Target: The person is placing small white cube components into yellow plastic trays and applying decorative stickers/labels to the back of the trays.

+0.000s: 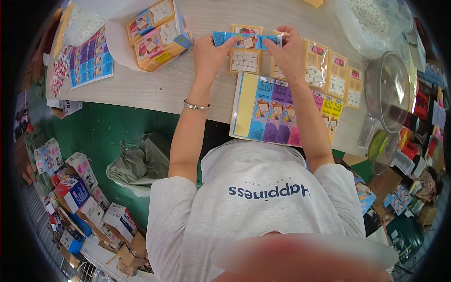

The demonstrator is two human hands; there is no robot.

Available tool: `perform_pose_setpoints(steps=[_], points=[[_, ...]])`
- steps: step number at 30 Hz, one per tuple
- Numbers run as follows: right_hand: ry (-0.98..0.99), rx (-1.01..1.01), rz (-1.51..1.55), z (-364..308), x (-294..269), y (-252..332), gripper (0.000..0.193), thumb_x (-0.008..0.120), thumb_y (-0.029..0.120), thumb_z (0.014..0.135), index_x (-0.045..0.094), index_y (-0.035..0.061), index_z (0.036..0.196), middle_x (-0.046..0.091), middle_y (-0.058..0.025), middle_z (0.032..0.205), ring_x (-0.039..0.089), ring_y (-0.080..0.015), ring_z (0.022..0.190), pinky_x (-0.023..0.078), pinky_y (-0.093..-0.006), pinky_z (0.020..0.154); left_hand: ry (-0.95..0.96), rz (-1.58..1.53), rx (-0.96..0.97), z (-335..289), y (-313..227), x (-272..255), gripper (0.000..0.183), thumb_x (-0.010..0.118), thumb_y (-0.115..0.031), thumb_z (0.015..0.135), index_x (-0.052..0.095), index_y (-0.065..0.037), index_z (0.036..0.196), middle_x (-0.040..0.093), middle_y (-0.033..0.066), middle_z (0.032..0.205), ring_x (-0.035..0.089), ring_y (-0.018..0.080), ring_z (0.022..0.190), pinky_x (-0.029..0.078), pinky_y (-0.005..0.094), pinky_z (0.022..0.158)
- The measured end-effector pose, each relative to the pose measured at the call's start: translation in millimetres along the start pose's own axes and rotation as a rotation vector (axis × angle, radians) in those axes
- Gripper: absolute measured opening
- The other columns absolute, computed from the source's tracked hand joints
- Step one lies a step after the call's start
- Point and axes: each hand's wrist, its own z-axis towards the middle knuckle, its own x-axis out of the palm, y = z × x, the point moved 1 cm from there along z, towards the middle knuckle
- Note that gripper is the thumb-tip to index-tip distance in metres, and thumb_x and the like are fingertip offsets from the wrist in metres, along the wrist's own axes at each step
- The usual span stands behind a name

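A blue printed sticker strip [245,42] is stretched between my two hands, one end in each. My left hand [210,55] pinches its left end between thumb and fingers. Its right end is in the closed fingers of my right hand [288,55]. Directly under the strip lies a small yellow plastic tray [245,69], its near compartment filled with white square pieces. I cannot tell whether the strip touches the tray. Nearer to me, below my right forearm, is a sheet of colourful stickers [276,111] with a bare yellowish area on its left.
More yellow trays [336,83] stand in a row at right, one partly behind my right hand. Beyond them are a clear plastic bowl [388,89] and a bag of white pieces [366,18]. At left, a box [183,37] holds stacked trays beside another sticker sheet [92,61].
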Motion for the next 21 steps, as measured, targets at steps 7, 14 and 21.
perform_pose_setpoints(steps=[7, 14, 21], points=[[-0.013, -0.054, -0.122, -2.8, 0.9, -3.7, 0.05, 0.083, 0.017, 0.076, 0.058, 0.0009, 0.117, 0.066, -0.0055, 0.08, 0.061, -0.0116, 0.066, 0.049, -0.0263, 0.059, 0.019, 0.037, 0.013, 0.0, -0.3, -1.8, 0.031, 0.082, -0.033, 0.079, 0.074, -0.004, 0.074, 0.07, 0.0029, 0.064, 0.063, 0.0075, 0.058, 0.047, 0.0245, 0.055], [-0.031, -0.036, -0.15, -0.2, -2.0, -1.7, 0.051, 0.083, 0.021, 0.075, 0.06, 0.0029, 0.116, 0.064, -0.0055, 0.084, 0.059, -0.0121, 0.072, 0.05, -0.0279, 0.062, 0.021, 0.074, 0.011, 5.4, 1.7, 4.0, 0.03, 0.081, -0.033, 0.08, 0.074, -0.004, 0.076, 0.07, 0.0033, 0.065, 0.065, 0.0084, 0.058, 0.049, 0.0265, 0.056], [-0.01, -0.073, -0.289, 1.1, 7.9, 19.5, 0.052, 0.083, 0.026, 0.075, 0.061, 0.0049, 0.116, 0.067, -0.0129, 0.093, 0.065, -0.0276, 0.087, 0.052, -0.0396, 0.077, -0.082, 0.176, 0.092, 5.6, 0.3, -0.5, 0.028, 0.079, -0.03, 0.079, 0.075, -0.002, 0.075, 0.071, 0.0117, 0.065, 0.068, 0.0223, 0.059, 0.051, 0.0367, 0.058]])
